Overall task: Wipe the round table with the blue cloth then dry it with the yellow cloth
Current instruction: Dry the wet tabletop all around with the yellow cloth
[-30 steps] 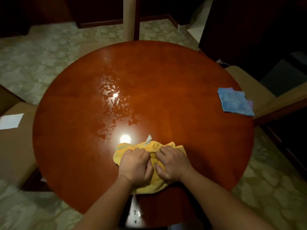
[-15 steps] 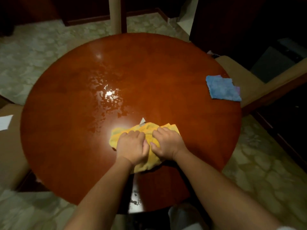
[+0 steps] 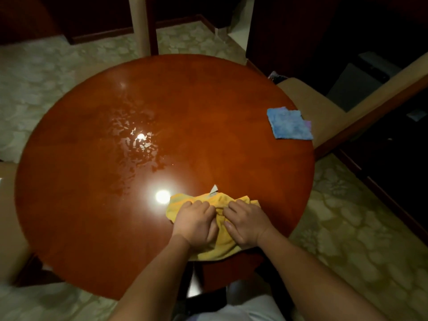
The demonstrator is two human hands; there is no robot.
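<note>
Head view: left hand [image 3: 195, 224] and right hand [image 3: 246, 224] lay side by side with fingers curled into the bunched yellow cloth [image 3: 215, 244] at the near edge of the round table [image 3: 92, 216], probably for doubled drying pressure. Wet patches [image 3: 136, 144] remained mid-table. Blue cloth [image 3: 288, 123] lay at the right rim beside a chair [image 3: 315, 107]; carpet [image 3: 361, 228] patterned, room dim.
</note>
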